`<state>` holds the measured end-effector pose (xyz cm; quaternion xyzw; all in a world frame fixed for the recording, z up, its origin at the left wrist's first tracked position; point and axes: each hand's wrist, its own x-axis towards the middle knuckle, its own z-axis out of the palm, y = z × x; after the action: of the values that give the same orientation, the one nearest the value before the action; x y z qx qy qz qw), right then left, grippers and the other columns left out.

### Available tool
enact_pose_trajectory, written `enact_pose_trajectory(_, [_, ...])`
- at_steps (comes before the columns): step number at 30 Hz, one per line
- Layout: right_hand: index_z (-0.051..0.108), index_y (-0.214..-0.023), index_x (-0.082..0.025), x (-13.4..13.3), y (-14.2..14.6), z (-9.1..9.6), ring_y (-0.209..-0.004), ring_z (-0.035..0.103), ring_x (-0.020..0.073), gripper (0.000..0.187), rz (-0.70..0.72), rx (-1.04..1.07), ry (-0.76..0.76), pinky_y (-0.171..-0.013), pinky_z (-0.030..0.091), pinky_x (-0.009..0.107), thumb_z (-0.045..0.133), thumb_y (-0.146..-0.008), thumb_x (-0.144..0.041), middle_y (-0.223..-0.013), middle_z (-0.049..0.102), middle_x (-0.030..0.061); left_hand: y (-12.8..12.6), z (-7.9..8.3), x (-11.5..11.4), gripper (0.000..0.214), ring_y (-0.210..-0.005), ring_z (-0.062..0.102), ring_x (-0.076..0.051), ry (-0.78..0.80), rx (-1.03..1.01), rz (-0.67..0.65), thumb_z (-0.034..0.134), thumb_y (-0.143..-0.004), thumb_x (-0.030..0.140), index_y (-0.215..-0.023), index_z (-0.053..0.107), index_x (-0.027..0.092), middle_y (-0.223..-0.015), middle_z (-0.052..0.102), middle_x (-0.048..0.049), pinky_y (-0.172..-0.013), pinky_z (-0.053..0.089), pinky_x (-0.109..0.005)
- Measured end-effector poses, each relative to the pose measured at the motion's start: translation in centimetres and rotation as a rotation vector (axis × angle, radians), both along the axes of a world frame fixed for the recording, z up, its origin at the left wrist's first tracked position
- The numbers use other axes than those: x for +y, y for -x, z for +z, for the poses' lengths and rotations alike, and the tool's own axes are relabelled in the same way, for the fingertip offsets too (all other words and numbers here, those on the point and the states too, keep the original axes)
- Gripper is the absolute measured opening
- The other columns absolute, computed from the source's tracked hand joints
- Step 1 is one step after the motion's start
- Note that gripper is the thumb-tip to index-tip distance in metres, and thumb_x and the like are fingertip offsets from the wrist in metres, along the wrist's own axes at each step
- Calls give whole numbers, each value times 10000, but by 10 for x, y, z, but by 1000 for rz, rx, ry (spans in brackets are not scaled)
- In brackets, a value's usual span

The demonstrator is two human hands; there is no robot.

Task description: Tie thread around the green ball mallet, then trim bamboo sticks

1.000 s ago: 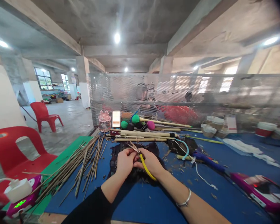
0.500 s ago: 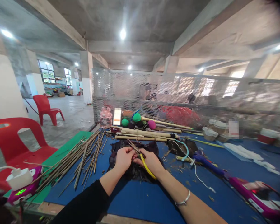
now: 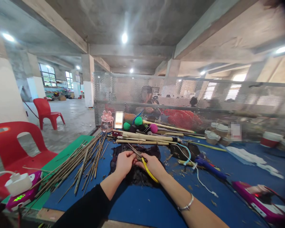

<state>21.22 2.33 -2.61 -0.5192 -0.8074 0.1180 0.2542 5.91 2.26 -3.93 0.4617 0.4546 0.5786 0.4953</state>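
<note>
My right hand (image 3: 154, 166) is wrapped round a pair of yellow-handled scissors (image 3: 149, 171), whose blades point up and to the left. Close beside it, my left hand (image 3: 124, 163) has thumb and fingers pinched together near the blades. Whatever lies between those left fingertips is too small to make out. Beneath both hands a crumpled black cloth (image 3: 142, 180) is spread on the blue tabletop (image 3: 133, 202). Thin brown sticks (image 3: 85, 158) lie in a loose heap left of the hands.
Pale bamboo rods (image 3: 149, 136) and yarn balls (image 3: 138, 121) lie beyond the cloth, before a perforated metal screen (image 3: 123, 85). A pink bottle (image 3: 106, 122) stands at back left. On the right are a blue glue gun (image 3: 210, 167), white cord and a purple power strip (image 3: 258, 202).
The view has shifted slightly. Both hands keep nearly the same place over the cloth, with the scissors still in the right one.
</note>
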Motion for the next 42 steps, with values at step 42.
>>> enact_pose_trajectory(42, [528, -1023, -198, -9, 9, 4, -788, 575, 172, 469, 161, 238, -46, -714, 431, 267, 659, -679, -488, -900, 616, 47, -10, 15, -13, 159, -540, 534, -109, -95, -5, -70, 558, -712, 278, -726, 640, 142, -601, 604, -8, -544, 439, -215])
